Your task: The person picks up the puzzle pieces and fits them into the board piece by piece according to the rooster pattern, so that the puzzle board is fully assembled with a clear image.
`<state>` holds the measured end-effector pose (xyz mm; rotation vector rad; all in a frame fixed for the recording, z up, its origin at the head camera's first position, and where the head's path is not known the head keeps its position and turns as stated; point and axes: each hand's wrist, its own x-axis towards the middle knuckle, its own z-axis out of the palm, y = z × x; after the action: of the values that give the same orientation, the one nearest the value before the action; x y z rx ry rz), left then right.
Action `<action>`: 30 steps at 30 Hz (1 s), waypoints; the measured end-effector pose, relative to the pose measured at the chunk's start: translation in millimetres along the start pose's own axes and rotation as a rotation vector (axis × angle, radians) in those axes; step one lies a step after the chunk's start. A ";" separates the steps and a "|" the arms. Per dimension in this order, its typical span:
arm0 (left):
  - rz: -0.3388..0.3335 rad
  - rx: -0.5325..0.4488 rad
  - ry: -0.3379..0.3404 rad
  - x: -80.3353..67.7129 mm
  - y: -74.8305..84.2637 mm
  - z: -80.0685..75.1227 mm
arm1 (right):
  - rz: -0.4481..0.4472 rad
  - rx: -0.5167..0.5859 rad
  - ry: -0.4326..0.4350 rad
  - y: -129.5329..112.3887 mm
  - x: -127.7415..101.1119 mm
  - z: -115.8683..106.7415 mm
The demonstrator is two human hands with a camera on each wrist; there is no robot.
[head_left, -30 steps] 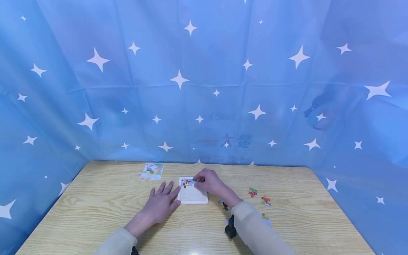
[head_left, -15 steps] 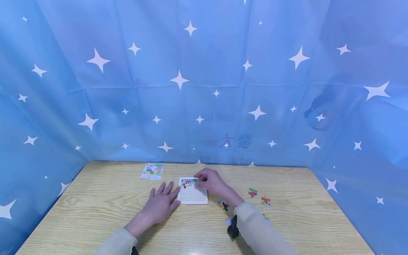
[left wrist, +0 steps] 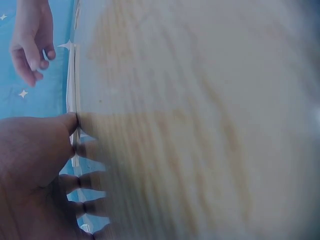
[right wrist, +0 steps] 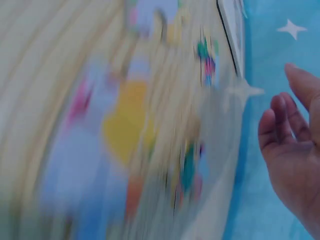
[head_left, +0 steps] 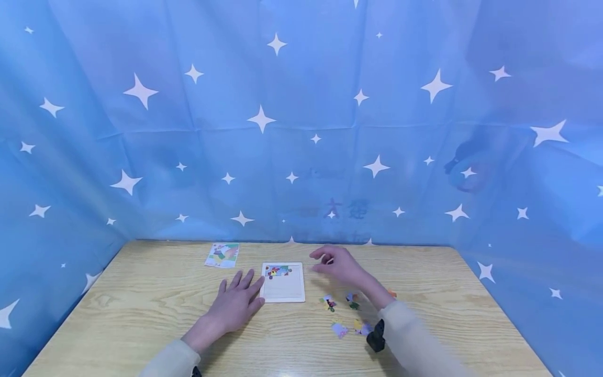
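Observation:
A white square puzzle tray [head_left: 283, 289] lies on the table, with joined puzzle pieces [head_left: 277, 270] along its upper left part. My left hand [head_left: 235, 305] rests spread on the wood, its thumb and index finger touching the tray's left edge. Just right of the tray, above the table, is my right hand [head_left: 341, 266], fingers loosely bent and nothing visible between them. Loose puzzle pieces lie below it: a dark-patterned piece [head_left: 329, 303], a green one [head_left: 352, 300], a pale purple one [head_left: 339, 329] and a yellow-purple one [head_left: 361, 327]. The right wrist view shows these pieces blurred.
A small picture card [head_left: 223, 255] lies behind the left hand, left of the tray. An orange piece [head_left: 392, 294] is partly hidden behind the right forearm. The wooden table [head_left: 141, 303] ends at a blue star-patterned curtain [head_left: 292, 136].
My right hand has left the tray and moved right, uncovering a green-blue piece at the end of the upper row. My left hand stays at the tray's edge.

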<state>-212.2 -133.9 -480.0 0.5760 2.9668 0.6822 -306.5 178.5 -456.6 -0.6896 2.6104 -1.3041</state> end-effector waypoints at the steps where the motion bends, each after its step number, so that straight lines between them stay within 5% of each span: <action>1: 0.001 -0.001 0.001 -0.2 -0.4 0.6 | 0.003 0.000 0.004 2.0 -4.5 -5.0; 13: -0.002 -0.011 -0.021 -1.0 0.0 0.5 | 0.068 -0.030 0.080 41.2 -53.9 -56.1; 30: 0.020 0.013 0.001 -0.4 -0.7 0.0 | 0.157 -0.076 0.095 70.9 -90.9 -76.4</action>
<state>-212.1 -134.6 -480.4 0.6073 2.9721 0.6655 -274.6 312.1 -472.3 -0.4324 2.7380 -1.2260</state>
